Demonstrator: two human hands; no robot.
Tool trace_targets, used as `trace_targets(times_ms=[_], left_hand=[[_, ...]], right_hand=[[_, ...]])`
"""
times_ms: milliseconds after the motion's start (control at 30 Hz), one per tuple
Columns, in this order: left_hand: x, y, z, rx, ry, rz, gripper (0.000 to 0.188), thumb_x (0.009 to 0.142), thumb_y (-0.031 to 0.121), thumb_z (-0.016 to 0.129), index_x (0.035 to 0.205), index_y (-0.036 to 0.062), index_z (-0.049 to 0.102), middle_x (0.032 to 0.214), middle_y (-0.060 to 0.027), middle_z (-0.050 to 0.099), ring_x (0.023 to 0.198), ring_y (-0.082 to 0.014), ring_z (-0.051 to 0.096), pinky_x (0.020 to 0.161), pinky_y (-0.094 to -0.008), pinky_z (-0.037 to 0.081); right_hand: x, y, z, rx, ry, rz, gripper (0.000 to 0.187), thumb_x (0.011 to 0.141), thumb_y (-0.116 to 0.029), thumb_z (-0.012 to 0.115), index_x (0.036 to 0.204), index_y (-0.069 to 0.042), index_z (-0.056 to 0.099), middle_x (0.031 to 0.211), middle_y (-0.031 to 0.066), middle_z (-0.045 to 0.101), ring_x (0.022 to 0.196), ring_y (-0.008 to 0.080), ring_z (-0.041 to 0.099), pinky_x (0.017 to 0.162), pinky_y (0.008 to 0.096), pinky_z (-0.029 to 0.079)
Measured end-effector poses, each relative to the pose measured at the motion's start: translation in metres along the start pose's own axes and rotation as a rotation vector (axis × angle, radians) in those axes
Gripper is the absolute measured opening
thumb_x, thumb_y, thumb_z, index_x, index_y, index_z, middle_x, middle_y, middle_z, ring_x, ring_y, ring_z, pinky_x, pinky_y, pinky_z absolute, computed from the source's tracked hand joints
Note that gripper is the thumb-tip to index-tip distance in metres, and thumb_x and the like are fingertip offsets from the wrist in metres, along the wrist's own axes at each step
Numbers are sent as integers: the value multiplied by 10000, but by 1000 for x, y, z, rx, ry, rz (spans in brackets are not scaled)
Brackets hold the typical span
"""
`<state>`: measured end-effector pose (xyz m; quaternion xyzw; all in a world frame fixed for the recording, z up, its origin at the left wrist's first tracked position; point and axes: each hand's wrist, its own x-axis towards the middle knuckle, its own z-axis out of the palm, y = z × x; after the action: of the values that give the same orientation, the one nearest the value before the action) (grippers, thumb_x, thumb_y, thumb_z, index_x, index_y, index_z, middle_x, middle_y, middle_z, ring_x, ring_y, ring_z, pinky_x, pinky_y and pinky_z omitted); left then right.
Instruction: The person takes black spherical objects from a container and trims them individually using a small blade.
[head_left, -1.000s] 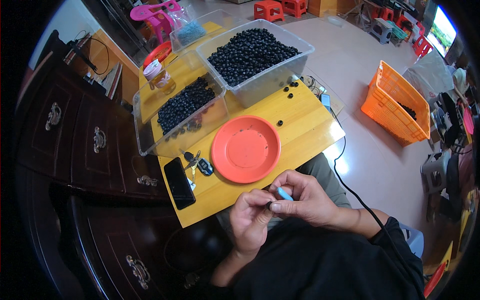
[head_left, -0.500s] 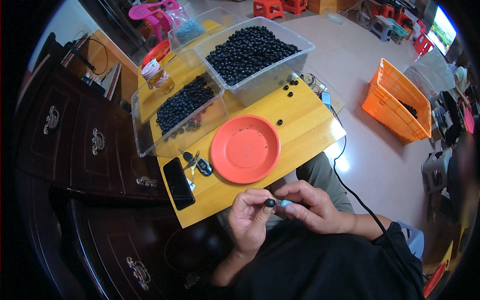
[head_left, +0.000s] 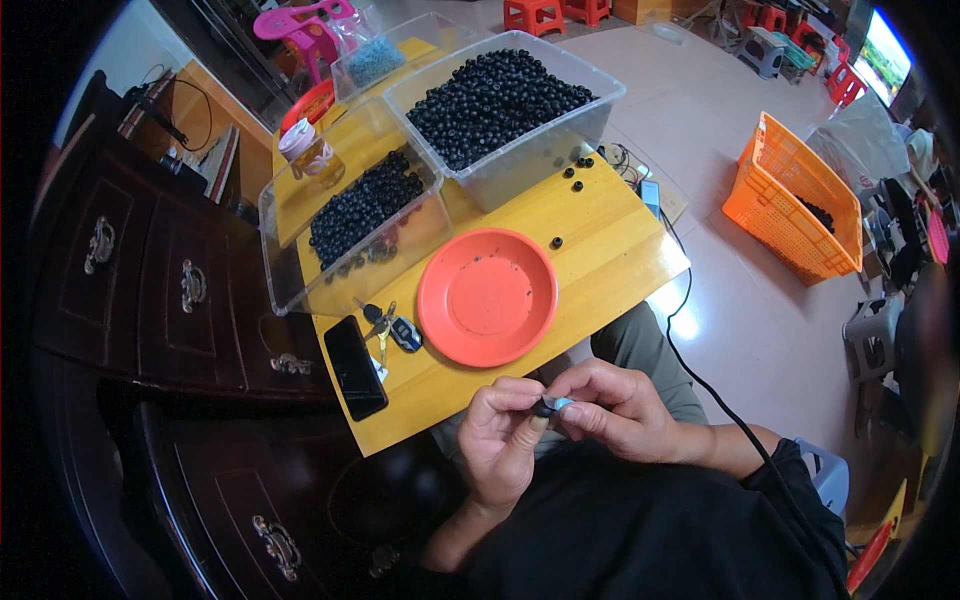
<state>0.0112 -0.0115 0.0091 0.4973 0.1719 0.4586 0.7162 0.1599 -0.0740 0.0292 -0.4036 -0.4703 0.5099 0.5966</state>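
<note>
Between thumb and fingers, my left hand [head_left: 495,445] pinches a small round black plastic part [head_left: 542,409]. My right hand [head_left: 632,415] grips a small knife [head_left: 562,403] with a light blue handle end; its thin, pale blade meets the black part. Both hands are close together over my lap, just off the table's near edge. Beyond them on the table sits a shallow red-orange basin [head_left: 488,298] with dark specks inside. The far side of the black part is hidden by my fingers.
On the yellow wooden table [head_left: 610,255] stand a large clear bin [head_left: 545,145] and a smaller bin [head_left: 290,285], both holding black parts. A phone [head_left: 355,370], keys [head_left: 403,333] and a drink bottle [head_left: 312,155] lie or stand there. An orange basket [head_left: 790,205] is on the floor; a black cable [head_left: 700,390] hangs at right.
The knife has moved left, bringing its blade against the black part. The black part looks slightly turned in my left fingers.
</note>
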Motion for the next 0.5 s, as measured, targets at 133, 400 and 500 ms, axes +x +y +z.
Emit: trace_targets(times_ms=[133, 400, 500], left_hand=[[2, -4, -2, 67, -32, 35, 174, 846, -47, 583, 984, -23, 481, 1031, -144, 521, 934, -173, 541, 847, -274, 448], [32, 15, -5, -6, -80, -17, 200, 814, -100, 580, 972, -21, 486, 977, -132, 537, 862, -165, 555, 791, -273, 469], [70, 48, -19, 280, 11, 120, 191, 777, -111, 588, 925, -21, 506, 907, -114, 546, 798, -144, 546, 725, -261, 474]], right_hand=[[9, 1, 0, 179, 13, 119, 172, 878, -51, 595, 1014, -13, 497, 750, 17, 548, 627, 58, 497, 564, 203, 410], [24, 12, -9, 365, 152, 258, 176, 854, -84, 643, 935, -48, 491, 698, -57, 479, 619, 15, 449, 512, 167, 341], [22, 22, -30, 376, 163, 393, 140, 877, -111, 613, 932, -49, 499, 690, -50, 485, 604, 24, 463, 503, 174, 357]])
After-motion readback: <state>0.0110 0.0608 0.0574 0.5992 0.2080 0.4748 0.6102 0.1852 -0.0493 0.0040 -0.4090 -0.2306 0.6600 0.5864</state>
